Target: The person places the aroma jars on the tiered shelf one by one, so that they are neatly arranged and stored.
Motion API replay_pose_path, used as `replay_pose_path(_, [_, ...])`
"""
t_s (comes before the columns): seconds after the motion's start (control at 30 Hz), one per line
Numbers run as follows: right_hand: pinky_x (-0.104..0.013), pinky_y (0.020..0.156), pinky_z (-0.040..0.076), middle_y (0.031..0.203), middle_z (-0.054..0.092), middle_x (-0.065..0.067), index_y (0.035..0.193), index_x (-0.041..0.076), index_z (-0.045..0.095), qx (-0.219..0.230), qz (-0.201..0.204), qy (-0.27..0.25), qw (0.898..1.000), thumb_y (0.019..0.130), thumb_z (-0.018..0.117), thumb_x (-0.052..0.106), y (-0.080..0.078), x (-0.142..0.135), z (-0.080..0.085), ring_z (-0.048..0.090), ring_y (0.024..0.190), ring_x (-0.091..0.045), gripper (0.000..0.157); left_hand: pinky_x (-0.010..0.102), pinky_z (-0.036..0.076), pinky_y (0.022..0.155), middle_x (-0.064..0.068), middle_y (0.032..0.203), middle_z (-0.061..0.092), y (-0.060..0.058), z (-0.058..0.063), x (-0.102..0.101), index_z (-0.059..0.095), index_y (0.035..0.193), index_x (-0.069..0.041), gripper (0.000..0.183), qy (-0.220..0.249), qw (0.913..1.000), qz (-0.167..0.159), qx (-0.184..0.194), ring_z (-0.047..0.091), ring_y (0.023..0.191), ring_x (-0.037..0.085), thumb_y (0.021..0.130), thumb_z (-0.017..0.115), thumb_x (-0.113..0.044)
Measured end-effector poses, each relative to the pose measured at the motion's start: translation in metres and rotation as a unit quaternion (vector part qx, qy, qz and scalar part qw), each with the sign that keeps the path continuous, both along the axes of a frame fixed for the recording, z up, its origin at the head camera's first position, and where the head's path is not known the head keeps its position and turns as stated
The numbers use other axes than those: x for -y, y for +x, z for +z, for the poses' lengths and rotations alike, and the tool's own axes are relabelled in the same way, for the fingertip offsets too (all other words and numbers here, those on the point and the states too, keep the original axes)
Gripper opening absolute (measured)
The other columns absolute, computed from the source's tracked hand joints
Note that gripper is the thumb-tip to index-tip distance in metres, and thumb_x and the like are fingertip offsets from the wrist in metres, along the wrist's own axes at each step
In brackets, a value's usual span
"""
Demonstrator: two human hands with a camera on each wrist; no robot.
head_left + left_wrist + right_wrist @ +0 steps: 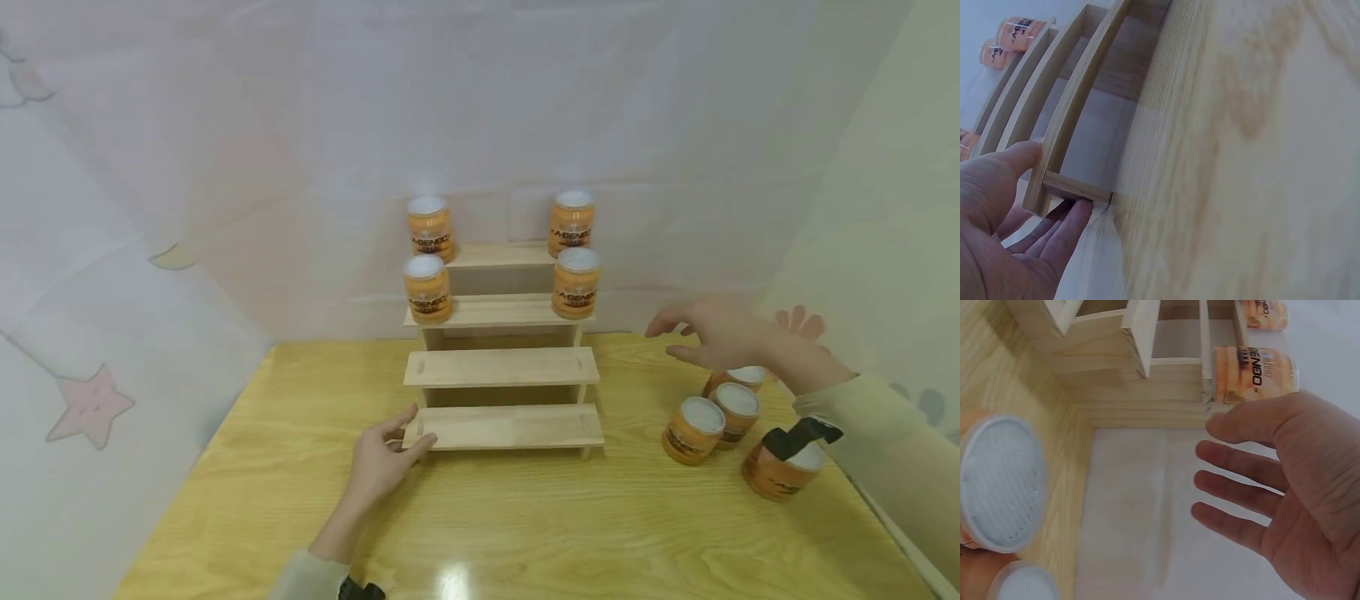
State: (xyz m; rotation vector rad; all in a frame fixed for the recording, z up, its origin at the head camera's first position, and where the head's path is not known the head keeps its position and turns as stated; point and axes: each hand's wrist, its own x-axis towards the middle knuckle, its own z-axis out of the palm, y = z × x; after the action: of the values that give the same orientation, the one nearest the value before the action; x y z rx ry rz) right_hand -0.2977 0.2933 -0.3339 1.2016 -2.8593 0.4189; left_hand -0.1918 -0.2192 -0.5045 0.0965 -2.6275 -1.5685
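A stepped wooden display rack (502, 367) stands against the back wall. My left hand (377, 463) holds the left end of its lowest step (517, 427); in the left wrist view the thumb lies on the board and the fingers (1071, 234) reach beneath it. Orange jars with white lids stand at both ends of the upper two steps, among them a right-hand jar (576, 285) on the second step from the top. My right hand (723, 333) hangs in the air right of the rack, fingers spread and holding nothing. In the right wrist view that jar (1254, 375) appears beyond its thumb.
More orange jars stand on the table's right side below my right arm, including a front-left jar (693, 431) and one partly hidden by the wrist strap (780, 475). The wooden table (510, 533) meets cloth-covered walls (487, 100) behind and beside it.
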Motion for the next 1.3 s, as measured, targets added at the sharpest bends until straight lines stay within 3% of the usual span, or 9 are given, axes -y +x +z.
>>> replay_pose_path(0.2, [-0.037,0.083,0.063,0.118,0.074,0.006,0.120,0.021,0.074,0.074,-0.002,0.035,0.997,0.100,0.074,0.011,0.008,-0.003,-0.011,0.071,0.107,-0.023,0.022,0.020,0.059,0.066,0.016,0.155,0.057,0.001,0.000,-0.001,0.062,0.151,-0.019,0.069,-0.004,1.0000,0.000,0.004,0.070,0.114,0.027,0.091,0.087,-0.041])
replay_pose_path(0.37, [-0.031,0.079,0.059,0.113,0.073,0.011,0.118,0.024,0.074,0.070,0.007,0.097,0.993,0.099,0.078,0.021,0.020,-0.005,-0.024,0.070,0.098,-0.016,0.020,0.020,0.059,0.067,0.015,0.154,0.059,-0.001,0.000,-0.002,0.063,0.150,-0.019,0.066,-0.002,1.0000,0.000,0.003,0.069,0.111,0.025,0.091,0.088,-0.037])
replay_pose_path(0.6, [-0.035,0.073,0.060,0.112,0.074,-0.006,0.119,0.014,0.073,0.129,-0.042,0.155,0.978,0.097,0.077,0.025,0.033,-0.003,-0.030,0.070,0.089,-0.017,0.025,0.021,0.054,0.056,0.015,0.148,0.063,-0.001,0.000,-0.002,0.064,0.149,-0.018,0.065,0.004,1.0000,-0.001,0.001,0.070,0.089,0.015,0.090,0.088,-0.033])
replay_pose_path(0.8, [-0.038,0.071,0.059,0.104,0.074,-0.007,0.122,0.007,0.070,0.160,-0.070,0.159,0.972,0.099,0.072,0.023,0.038,-0.002,-0.033,0.069,0.085,-0.017,0.029,0.020,0.060,0.065,0.015,0.147,0.063,0.000,-0.001,-0.001,0.065,0.148,-0.017,0.064,0.006,1.0000,0.002,-0.007,0.071,0.095,0.017,0.090,0.089,-0.032])
replay_pose_path(1.07, [-0.032,0.067,0.054,0.097,0.072,-0.002,0.119,0.005,0.071,0.141,-0.067,0.162,0.974,0.085,0.085,0.020,0.042,0.003,-0.038,0.061,0.079,-0.010,0.040,0.019,0.062,0.074,0.014,0.149,0.063,0.004,-0.001,0.001,0.064,0.148,-0.016,0.065,0.010,0.9999,0.003,-0.006,0.069,0.096,0.016,0.091,0.088,-0.032])
replay_pose_path(1.3, [-0.026,0.065,0.048,0.101,0.072,0.001,0.111,0.012,0.073,0.122,-0.042,0.137,0.982,0.081,0.089,0.023,0.041,0.006,-0.044,0.058,0.081,-0.010,0.036,0.023,0.062,0.062,0.019,0.135,0.068,0.004,-0.001,0.002,0.064,0.148,-0.013,0.065,0.013,0.9998,0.001,-0.015,0.076,0.081,0.016,0.091,0.088,-0.032])
